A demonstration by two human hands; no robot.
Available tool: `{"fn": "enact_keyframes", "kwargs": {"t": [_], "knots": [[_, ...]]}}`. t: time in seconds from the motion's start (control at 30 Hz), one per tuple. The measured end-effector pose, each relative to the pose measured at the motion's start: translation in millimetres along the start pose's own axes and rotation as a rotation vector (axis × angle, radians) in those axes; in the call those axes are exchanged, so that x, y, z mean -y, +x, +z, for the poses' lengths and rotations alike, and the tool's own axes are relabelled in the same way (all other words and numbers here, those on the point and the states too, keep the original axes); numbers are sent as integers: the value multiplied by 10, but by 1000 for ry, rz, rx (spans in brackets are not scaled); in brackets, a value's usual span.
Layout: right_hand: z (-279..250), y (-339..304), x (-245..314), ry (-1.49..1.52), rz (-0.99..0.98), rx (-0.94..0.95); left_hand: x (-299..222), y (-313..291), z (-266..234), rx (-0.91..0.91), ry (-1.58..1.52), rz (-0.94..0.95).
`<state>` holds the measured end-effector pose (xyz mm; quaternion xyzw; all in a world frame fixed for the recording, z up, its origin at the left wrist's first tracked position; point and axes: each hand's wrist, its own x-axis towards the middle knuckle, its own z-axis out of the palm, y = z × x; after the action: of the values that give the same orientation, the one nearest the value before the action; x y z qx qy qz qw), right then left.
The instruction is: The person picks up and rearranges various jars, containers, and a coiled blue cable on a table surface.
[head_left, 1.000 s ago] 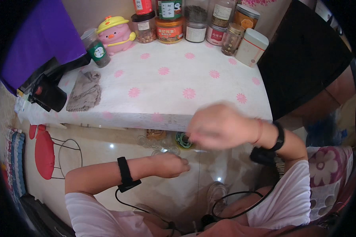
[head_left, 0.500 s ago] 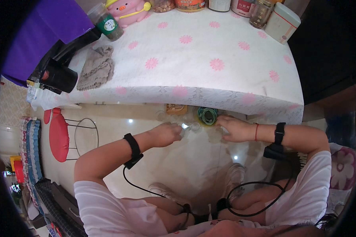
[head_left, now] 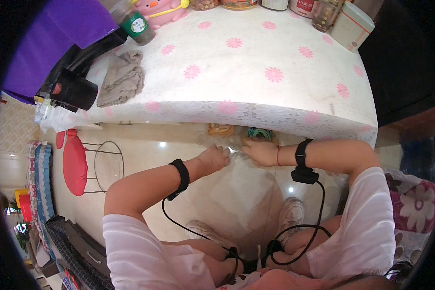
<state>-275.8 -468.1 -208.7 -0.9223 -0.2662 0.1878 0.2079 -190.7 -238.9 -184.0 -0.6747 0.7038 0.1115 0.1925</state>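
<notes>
Low over the floor beyond my feet, my left hand [head_left: 214,159] is closed, its fingertips at a small shiny, clear object [head_left: 233,150] too small to name. My right hand [head_left: 259,152] reaches in from the other side, its fingers bent together at the same spot; what they pinch is hidden. Just beyond my right hand lies a coil of green cord [head_left: 259,132], partly covered by that hand. A yellow-orange item [head_left: 221,129] sits to its left, near the tablecloth's hanging edge. Faint clear, rounded shapes stand between them and my hands.
The table [head_left: 232,63] under a white flowered cloth overhangs the work spot. On it are a grey rag [head_left: 123,82], a lidded jar [head_left: 135,24], a pink pig figure [head_left: 160,12] and several canisters. A red stool [head_left: 75,164] stands left. Black cables hang from both wrist straps.
My right hand has moved left from beside the cord coil to meet my left hand. My left hand has shifted slightly right and farther away. The view has shifted a little.
</notes>
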Motion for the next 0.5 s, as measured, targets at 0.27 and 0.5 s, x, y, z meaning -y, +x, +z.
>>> {"fn": "enact_keyframes", "kwargs": {"t": [0.27,0.5], "knots": [[366,227,-129,-74,70,-55,-257,31,216,-75,-163,-136],[352,46,-126,-315,-118,-168,-274,140,360,49,-270,-240]]}}
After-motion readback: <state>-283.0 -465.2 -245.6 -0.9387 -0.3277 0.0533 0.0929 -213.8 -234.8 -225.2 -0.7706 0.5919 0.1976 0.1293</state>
